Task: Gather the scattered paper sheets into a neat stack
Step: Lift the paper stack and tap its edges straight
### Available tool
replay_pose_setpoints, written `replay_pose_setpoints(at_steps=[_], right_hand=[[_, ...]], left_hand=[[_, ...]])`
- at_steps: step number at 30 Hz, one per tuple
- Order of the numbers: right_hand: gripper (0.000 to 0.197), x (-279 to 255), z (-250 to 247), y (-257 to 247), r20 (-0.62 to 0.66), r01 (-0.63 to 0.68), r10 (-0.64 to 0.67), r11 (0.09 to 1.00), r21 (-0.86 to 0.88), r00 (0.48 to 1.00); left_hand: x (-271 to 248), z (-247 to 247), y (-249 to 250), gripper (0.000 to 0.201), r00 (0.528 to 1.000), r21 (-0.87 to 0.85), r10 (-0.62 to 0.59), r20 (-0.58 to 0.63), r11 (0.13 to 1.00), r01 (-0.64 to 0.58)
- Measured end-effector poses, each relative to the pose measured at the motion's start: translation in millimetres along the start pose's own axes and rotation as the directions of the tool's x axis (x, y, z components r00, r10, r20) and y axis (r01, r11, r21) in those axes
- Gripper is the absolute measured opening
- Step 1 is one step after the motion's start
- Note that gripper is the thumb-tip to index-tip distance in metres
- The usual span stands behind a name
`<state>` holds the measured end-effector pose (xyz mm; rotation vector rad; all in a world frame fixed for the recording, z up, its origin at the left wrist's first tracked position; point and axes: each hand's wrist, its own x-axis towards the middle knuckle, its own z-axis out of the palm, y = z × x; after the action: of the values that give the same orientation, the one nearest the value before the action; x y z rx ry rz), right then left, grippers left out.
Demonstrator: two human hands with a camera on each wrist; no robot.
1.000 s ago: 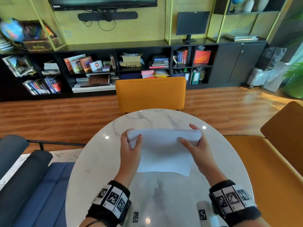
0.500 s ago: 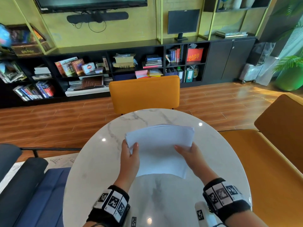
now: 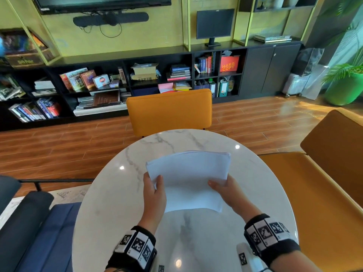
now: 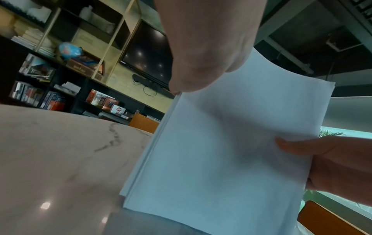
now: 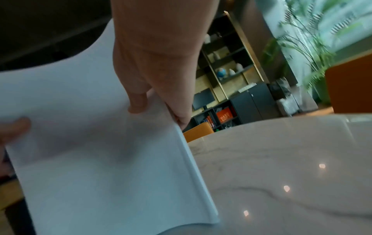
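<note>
A stack of white paper sheets (image 3: 188,177) is held tilted over the round marble table (image 3: 110,193), its near edge at or just above the tabletop. My left hand (image 3: 155,185) grips the stack's left edge, thumb on top and fingers hidden behind. My right hand (image 3: 220,185) grips the right edge the same way. In the left wrist view my left hand (image 4: 201,55) pinches the stack (image 4: 231,151), whose side edges look roughly aligned. In the right wrist view my right hand (image 5: 157,71) holds the stack (image 5: 100,159) at its edge.
An orange chair (image 3: 169,110) stands across the table and an orange seat (image 3: 324,183) to the right. A dark blue armchair (image 3: 49,232) sits at the left. A small white object with a marker tag (image 3: 243,256) lies at the near table edge.
Both hands have slid from the stack's far corners down its side edges toward me. The stack stays between them over the table.
</note>
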<state>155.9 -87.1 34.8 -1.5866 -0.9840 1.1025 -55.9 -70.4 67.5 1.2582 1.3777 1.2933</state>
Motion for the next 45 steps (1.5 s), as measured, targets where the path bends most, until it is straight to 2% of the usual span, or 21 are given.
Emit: replay_pose_setpoints(at_steps=[2, 4, 6, 8, 10, 12, 13, 15, 17, 19, 21, 22, 25, 27, 29, 30, 32, 34, 35, 40, 45], right_hand=[[0.042, 3, -2, -1, -0.008, 0.003, -0.003, 0.999, -0.032, 1.000], [0.062, 3, -7, -13, -0.099, 0.040, -0.045, 0.998, -0.056, 0.994], [0.088, 0, -13, -33, -0.221, 0.128, -0.167, 0.975, -0.182, 0.961], [0.098, -9, -17, -60, -0.252, 0.278, -0.377, 0.893, -0.353, 0.891], [0.092, -19, -17, -91, -0.118, 0.474, -0.589, 0.740, -0.477, 0.800], [0.078, -25, -11, -114, 0.090, 0.571, -0.606, 0.675, -0.467, 0.791], [0.069, -26, -7, -120, 0.166, 0.575, -0.566, 0.692, -0.436, 0.807], [0.040, -26, 0, -125, 0.197, 0.521, -0.483, 0.776, -0.354, 0.853], [0.011, -24, 4, -124, 0.152, 0.480, -0.456, 0.847, -0.227, 0.877], [0.004, -24, 6, -119, 0.135, 0.479, -0.461, 0.863, -0.162, 0.877], [0.007, -23, 3, -112, 0.126, 0.453, -0.440, 0.886, -0.103, 0.889], [0.008, -23, 1, -108, 0.108, 0.420, -0.413, 0.906, -0.053, 0.904], [0.018, -20, -9, -100, 0.040, 0.316, -0.323, 0.942, 0.117, 0.946], [0.021, -16, -15, -96, 0.016, 0.285, -0.292, 0.944, 0.163, 0.956], [0.019, -13, -18, -93, 0.018, 0.266, -0.275, 0.944, 0.196, 0.961], [0.019, -11, -19, -91, 0.019, 0.254, -0.264, 0.943, 0.213, 0.964], [0.019, -6, -20, -88, 0.009, 0.240, -0.249, 0.940, 0.243, 0.968], [0.020, -2, -19, -85, 0.002, 0.246, -0.255, 0.934, 0.259, 0.967], [0.020, 0, -19, -82, -0.003, 0.247, -0.256, 0.933, 0.262, 0.967], [0.021, 7, -13, -72, -0.027, 0.260, -0.261, 0.942, 0.211, 0.965], [0.033, 18, -8, -66, -0.102, 0.295, -0.284, 0.948, 0.120, 0.953]], left_hand=[[2, 1, 4, 0.027, 1.000, 0.038, 0.010, -0.013, 0.999, -0.010], [6, 1, 11, 0.037, 0.999, 0.093, 0.028, -0.032, 0.995, -0.025], [16, 1, 19, 0.036, 0.994, 0.169, 0.102, -0.049, 0.981, -0.092], [24, 0, 29, 0.032, 0.978, 0.254, 0.208, -0.021, 0.947, -0.196], [29, 2, 42, 0.027, 0.945, 0.338, 0.321, 0.053, 0.885, -0.320], [30, 8, 56, 0.026, 0.882, 0.407, 0.446, 0.150, 0.785, -0.466], [29, 10, 62, 0.026, 0.842, 0.430, 0.499, 0.205, 0.727, -0.536], [26, 15, 69, 0.021, 0.779, 0.451, 0.564, 0.273, 0.640, -0.622], [24, 14, 73, 0.016, 0.755, 0.444, 0.587, 0.290, 0.617, -0.650], [26, 10, 68, 0.013, 0.741, 0.422, 0.595, 0.310, 0.612, -0.668], [31, 0, 59, 0.022, 0.751, 0.407, 0.590, 0.296, 0.634, -0.658], [34, -7, 53, 0.029, 0.775, 0.410, 0.576, 0.260, 0.661, -0.628], [42, -32, 35, 0.062, 0.857, 0.494, 0.514, 0.038, 0.736, -0.463], [46, -46, 27, 0.089, 0.901, 0.517, 0.417, -0.121, 0.801, -0.301], [47, -51, 27, 0.102, 0.957, 0.357, 0.225, -0.183, 0.922, -0.149], [47, -50, 29, 0.099, 0.982, 0.224, 0.116, -0.151, 0.971, -0.080], [48, -47, 26, 0.071, 0.998, 0.027, -0.007, -0.057, 1.000, 0.008], [49, -43, 24, 0.045, 0.998, 0.000, -0.017, -0.066, 1.000, 0.017], [49, -40, 23, 0.042, 0.996, -0.004, -0.017, -0.090, 1.000, 0.017], [45, -21, 18, 0.055, 0.979, 0.046, 0.006, -0.204, 0.999, 0.004], [46, -7, 18, 0.056, 0.980, 0.066, 0.046, -0.192, 0.997, -0.034]])
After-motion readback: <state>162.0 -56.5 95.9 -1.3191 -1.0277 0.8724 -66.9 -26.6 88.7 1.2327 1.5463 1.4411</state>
